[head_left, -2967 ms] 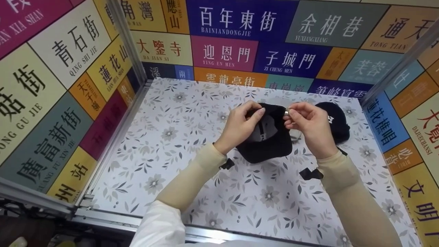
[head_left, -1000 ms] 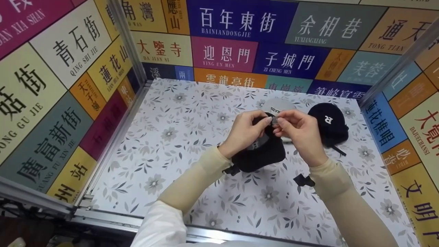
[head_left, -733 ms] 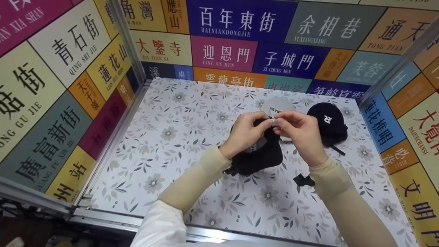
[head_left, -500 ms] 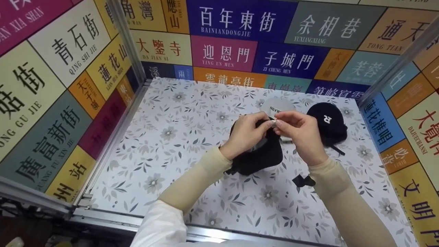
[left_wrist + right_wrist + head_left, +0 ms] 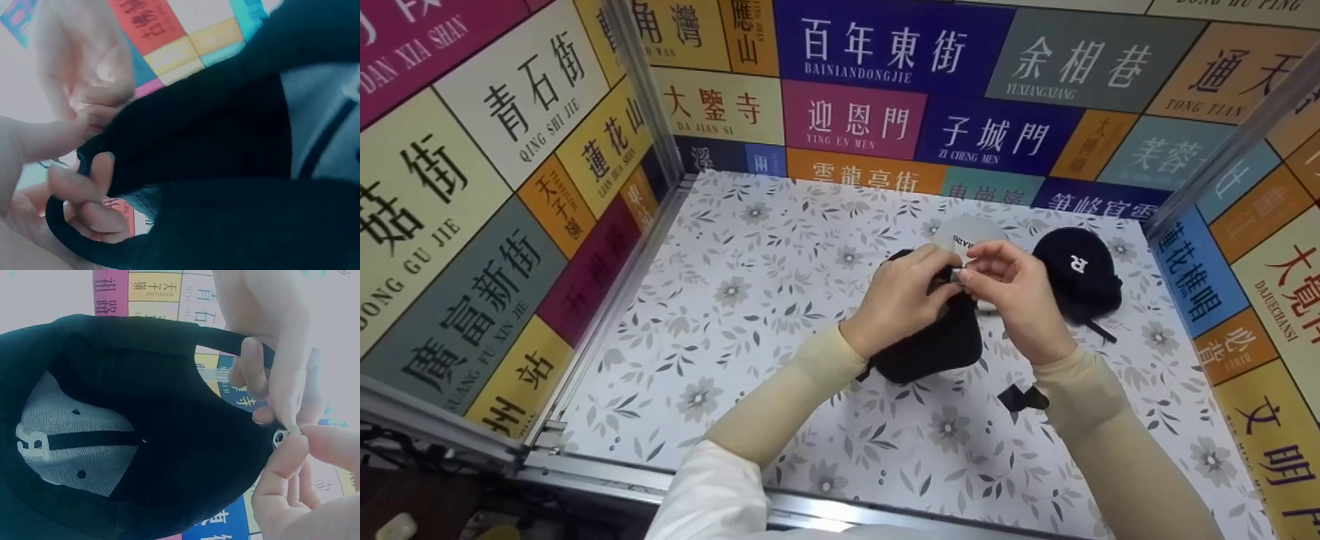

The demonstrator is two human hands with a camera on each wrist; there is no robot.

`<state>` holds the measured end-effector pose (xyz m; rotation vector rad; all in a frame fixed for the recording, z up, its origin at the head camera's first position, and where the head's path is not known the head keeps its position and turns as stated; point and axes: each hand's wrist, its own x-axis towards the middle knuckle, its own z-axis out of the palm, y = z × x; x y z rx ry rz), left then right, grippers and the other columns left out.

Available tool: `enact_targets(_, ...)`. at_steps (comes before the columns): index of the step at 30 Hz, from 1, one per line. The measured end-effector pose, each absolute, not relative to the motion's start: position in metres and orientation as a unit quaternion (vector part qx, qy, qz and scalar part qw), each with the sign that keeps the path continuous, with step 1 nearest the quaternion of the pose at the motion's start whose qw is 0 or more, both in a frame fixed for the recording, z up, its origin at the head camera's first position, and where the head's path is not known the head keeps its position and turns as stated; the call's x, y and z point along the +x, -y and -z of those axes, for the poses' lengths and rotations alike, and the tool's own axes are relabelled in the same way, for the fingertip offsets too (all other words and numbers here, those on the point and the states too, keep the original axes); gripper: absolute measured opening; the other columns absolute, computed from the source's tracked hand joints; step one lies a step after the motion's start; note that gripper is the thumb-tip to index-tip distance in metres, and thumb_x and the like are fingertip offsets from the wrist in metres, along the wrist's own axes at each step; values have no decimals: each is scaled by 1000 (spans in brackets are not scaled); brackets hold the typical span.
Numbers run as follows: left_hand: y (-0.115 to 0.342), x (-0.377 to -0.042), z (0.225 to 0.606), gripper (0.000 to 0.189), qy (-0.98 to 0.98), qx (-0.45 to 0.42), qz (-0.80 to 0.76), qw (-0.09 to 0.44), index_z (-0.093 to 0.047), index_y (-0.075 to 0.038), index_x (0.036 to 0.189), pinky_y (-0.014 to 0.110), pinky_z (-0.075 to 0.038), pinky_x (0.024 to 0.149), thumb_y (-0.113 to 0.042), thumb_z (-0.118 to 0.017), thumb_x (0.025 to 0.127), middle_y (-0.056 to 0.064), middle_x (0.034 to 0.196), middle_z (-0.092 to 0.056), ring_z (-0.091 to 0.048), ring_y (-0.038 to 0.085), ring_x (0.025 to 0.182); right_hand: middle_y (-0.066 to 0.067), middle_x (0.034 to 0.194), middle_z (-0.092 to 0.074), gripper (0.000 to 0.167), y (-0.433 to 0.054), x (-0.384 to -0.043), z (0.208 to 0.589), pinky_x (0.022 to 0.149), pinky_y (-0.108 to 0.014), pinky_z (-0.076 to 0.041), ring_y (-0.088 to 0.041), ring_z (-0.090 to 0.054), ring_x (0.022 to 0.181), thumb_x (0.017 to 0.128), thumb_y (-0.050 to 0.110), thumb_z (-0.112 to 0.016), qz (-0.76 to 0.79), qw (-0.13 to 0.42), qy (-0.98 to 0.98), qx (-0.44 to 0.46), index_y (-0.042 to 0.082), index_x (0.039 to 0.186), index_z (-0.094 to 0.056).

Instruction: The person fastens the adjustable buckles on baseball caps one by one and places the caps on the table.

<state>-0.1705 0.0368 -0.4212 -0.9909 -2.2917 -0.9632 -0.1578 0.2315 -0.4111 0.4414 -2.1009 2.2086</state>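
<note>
A black baseball cap is held up over the table, its hollow side showing and its brim towards the person. The left hand grips the cap's back strap, and in the left wrist view its fingers pass through the loop of the strap. Opposite it, the right hand pinches the small metal buckle at the strap's other side between thumb and forefinger. Both hands' fingertips meet at this buckle. Inside the cap, a grey mesh lining patch shows. The strap's end is hidden by the fingers.
Behind the hands lies a light grey cap, partly covered. A second black cap with a white letter R stands to the right, its strap trailing on the floral tabletop. Sign-printed panels close off the back and sides.
Hands have come together at the buckle, the right moving left and the cap dropping slightly towards the person. More of the grey cap shows. Lately the left fingers have shifted over the strap.
</note>
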Motion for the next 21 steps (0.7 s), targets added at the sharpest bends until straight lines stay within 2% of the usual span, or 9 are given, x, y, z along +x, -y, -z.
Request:
enact_targets(6, -36, -170, 422, 19, 829, -370, 305, 289, -70, -14, 112, 27, -50, 66, -26, -69, 97, -4, 96, -63, -61, 11, 74, -12, 85, -66, 26, -231, -158, 412, 64, -26, -55, -17, -63, 73, 87, 0, -76, -729, 40, 670, 134, -5, 109, -62)
enact_targets(12, -35, -170, 424, 19, 826, -371, 304, 295, -71, -14, 112, 25, -50, 66, -24, -69, 97, -5, 95, -63, -60, 10, 74, -12, 86, -67, 24, -232, -157, 413, 63, -26, -55, -16, -62, 70, 89, -4, -72, -741, 38, 656, 137, -6, 111, -62)
enact_targets(21, -33, -172, 423, 18, 821, -375, 313, 296, -72, -15, 111, 26, -50, 66, -25, -69, 96, -5, 95, -63, -61, 10, 75, -12, 85, -67, 32, -236, -158, 410, 62, -26, -55, -17, -61, 68, 88, 1, -75, -740, 38, 660, 125, -7, 116, -61)
